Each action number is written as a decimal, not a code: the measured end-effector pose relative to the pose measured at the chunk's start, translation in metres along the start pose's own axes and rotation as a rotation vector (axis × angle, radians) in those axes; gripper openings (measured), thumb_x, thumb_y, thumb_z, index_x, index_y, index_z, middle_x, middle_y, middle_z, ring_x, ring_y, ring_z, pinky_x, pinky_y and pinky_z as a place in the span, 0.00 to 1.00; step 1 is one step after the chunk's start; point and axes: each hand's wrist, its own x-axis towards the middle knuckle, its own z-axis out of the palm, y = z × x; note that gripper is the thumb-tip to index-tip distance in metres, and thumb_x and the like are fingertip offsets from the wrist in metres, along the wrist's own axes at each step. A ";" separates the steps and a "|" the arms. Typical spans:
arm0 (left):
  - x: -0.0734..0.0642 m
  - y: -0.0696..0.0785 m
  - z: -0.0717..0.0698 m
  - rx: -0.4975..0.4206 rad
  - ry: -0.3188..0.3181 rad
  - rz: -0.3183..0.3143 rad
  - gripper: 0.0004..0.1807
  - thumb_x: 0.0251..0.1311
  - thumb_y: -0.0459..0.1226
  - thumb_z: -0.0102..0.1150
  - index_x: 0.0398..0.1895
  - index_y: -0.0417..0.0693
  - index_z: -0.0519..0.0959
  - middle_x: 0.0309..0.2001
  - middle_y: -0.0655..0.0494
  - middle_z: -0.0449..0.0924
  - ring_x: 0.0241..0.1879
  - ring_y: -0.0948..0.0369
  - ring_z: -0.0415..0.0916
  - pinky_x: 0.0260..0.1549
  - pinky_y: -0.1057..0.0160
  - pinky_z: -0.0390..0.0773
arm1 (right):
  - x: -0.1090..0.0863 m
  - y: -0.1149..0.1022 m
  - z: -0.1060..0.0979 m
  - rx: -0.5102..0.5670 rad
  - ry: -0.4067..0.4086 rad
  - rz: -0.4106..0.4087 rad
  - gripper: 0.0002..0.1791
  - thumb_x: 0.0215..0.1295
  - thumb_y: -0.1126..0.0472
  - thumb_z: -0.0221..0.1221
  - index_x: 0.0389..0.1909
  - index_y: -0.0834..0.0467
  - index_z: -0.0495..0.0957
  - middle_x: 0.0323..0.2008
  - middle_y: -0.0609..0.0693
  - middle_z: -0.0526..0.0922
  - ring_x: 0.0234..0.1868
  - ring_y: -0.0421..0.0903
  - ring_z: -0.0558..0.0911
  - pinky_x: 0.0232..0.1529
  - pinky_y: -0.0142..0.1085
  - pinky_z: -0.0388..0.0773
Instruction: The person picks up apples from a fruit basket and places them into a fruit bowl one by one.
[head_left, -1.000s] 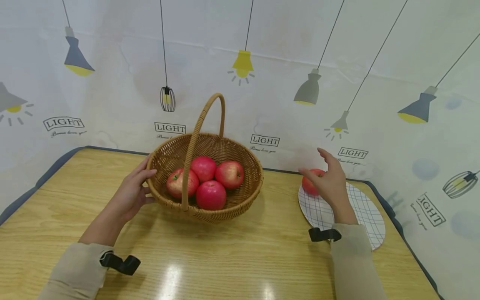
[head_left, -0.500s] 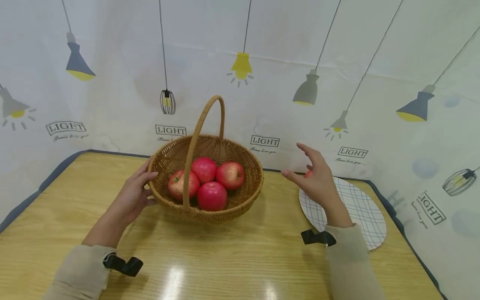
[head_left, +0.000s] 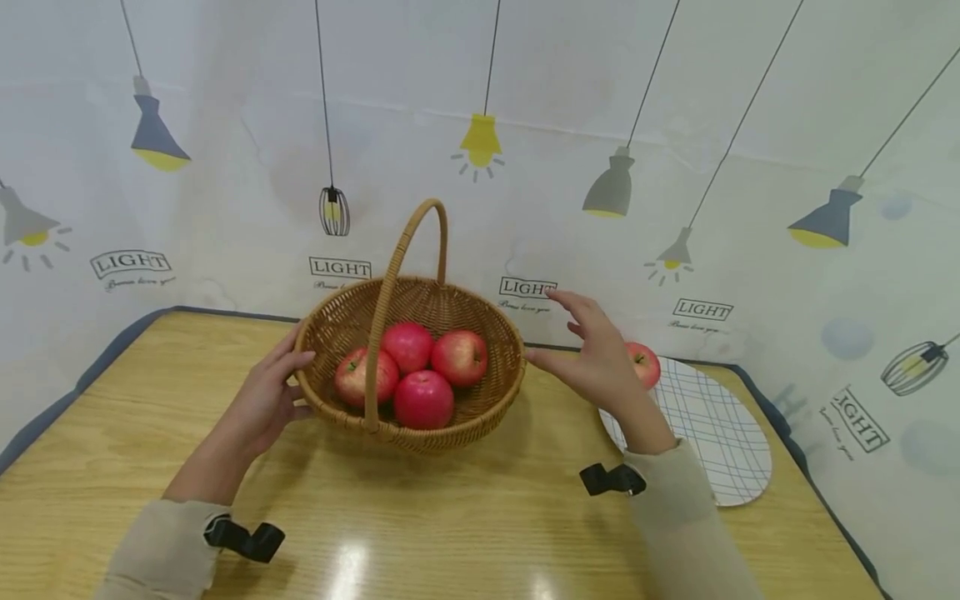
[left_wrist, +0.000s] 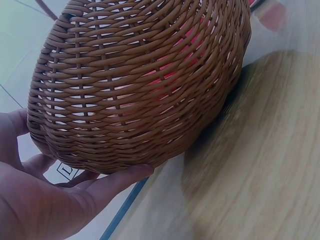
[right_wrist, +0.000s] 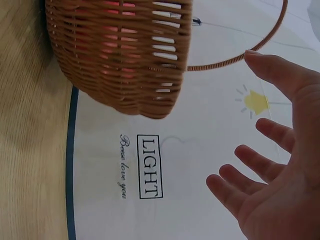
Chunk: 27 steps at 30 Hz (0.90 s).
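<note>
A brown wicker basket [head_left: 480, 408] with a tall arched handle stands on the table and holds several red apples [head_left: 423, 400]. At its left side my left hand [head_left: 262, 396] grips it, the thumb at the rim and the other fingers against the outer weave, as the left wrist view also shows. My right hand [head_left: 600, 367] hovers by the right rim, thumb and fingers spread apart, holding nothing. In the right wrist view a gap separates that hand [right_wrist: 280, 160] from the woven side. Behind the right wrist, one more red apple [head_left: 645, 364] sits on a checked oval plate [head_left: 720, 433].
The light wooden table [head_left: 420, 525] has a dark blue edging along the back and sides. A pale wall covering [head_left: 525, 192] printed with lamps and lettering rises directly behind it.
My right hand has moved left, from over the apple on the plate to beside the basket's right rim, so that apple shows again. My left hand stays on the basket.
</note>
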 end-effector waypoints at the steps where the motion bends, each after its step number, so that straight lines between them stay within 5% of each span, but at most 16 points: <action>1: 0.000 0.000 0.000 -0.002 0.000 0.002 0.35 0.80 0.47 0.37 0.82 0.75 0.36 0.83 0.44 0.29 0.74 0.30 0.51 0.56 0.41 0.75 | 0.001 -0.003 0.000 0.001 -0.008 -0.009 0.45 0.56 0.55 0.75 0.74 0.51 0.66 0.73 0.53 0.67 0.75 0.53 0.65 0.69 0.53 0.71; 8: 0.003 -0.001 -0.002 -0.007 -0.002 -0.001 0.35 0.80 0.46 0.37 0.81 0.77 0.36 0.83 0.45 0.28 0.73 0.31 0.52 0.50 0.50 0.79 | 0.011 -0.017 0.007 0.052 -0.054 -0.026 0.45 0.55 0.56 0.76 0.74 0.49 0.67 0.72 0.52 0.69 0.72 0.54 0.68 0.67 0.53 0.72; 27: 0.002 -0.001 -0.002 -0.018 -0.011 -0.009 0.35 0.80 0.47 0.38 0.81 0.77 0.36 0.83 0.45 0.26 0.74 0.31 0.50 0.54 0.45 0.77 | 0.047 -0.034 0.049 0.084 -0.290 -0.024 0.42 0.57 0.57 0.74 0.72 0.54 0.69 0.71 0.54 0.71 0.70 0.59 0.71 0.63 0.55 0.76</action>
